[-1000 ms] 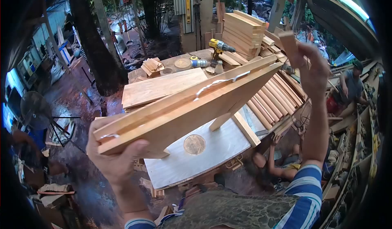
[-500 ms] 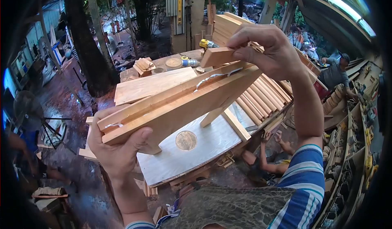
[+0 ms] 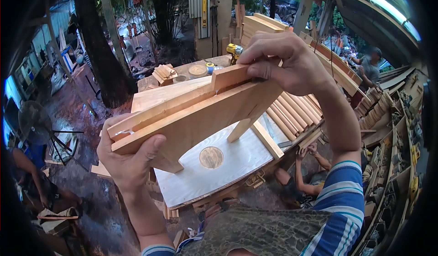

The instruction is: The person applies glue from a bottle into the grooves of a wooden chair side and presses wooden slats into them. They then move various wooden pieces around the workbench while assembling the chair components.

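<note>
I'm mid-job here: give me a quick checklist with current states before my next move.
1. Left hand gripping the long, light-brown, grooved wooden panel at one end: ok.
2. Right hand pinching the short, flat, orange-brown wooden strip: ok.
3. Strip flush with the panel's edges: not ok; it stands above them.
4. White, glue-like paste in the groove: ok at the left-hand end; cannot tell beneath the strip.
5. Groove unblocked between left hand and strip: ok, no other piece there.
6. Panel's weight resting on the pale grey, flat board: cannot tell.
</note>
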`<state>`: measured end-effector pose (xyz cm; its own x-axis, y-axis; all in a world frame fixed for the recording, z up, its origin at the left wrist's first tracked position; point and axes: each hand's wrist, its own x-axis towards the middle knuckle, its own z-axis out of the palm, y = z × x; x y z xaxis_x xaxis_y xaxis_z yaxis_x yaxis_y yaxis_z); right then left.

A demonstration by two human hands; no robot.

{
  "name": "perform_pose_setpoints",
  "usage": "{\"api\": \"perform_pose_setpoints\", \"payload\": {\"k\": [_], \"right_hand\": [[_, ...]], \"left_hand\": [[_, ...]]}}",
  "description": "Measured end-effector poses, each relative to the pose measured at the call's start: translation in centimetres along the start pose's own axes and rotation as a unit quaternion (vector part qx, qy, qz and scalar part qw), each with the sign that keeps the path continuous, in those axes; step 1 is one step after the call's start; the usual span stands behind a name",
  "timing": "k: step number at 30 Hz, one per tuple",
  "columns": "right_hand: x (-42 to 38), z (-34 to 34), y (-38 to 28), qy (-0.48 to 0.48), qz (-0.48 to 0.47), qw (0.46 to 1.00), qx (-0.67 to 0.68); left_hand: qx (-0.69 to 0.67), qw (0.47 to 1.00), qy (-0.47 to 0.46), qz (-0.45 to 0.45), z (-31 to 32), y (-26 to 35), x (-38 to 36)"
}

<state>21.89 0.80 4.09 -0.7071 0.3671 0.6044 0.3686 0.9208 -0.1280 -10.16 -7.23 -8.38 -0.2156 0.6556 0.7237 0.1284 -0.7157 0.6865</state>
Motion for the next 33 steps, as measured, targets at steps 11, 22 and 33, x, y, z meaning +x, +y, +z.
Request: {"api": "perform_pose_setpoints", "payload": {"k": [11, 22, 33], "right_hand": [[0.1, 0.5, -0.7, -0.016, 0.013, 1.000, 0.015], [0.3, 0.3, -0.8, -0.034, 0.022, 0.999, 0.024], [5.7, 2.2, -5.6, -0.034, -0.051, 0.993, 0.102]], "left_hand": [[-0.011, 1.000, -0.006, -0.006, 0.0, -0.2, 0.3], [-0.018, 0.999, -0.009, -0.030, 0.3, 0.6, 0.1], [-0.039, 0.999, -0.020, -0.013, 0.5, 0.8, 0.3]]}}
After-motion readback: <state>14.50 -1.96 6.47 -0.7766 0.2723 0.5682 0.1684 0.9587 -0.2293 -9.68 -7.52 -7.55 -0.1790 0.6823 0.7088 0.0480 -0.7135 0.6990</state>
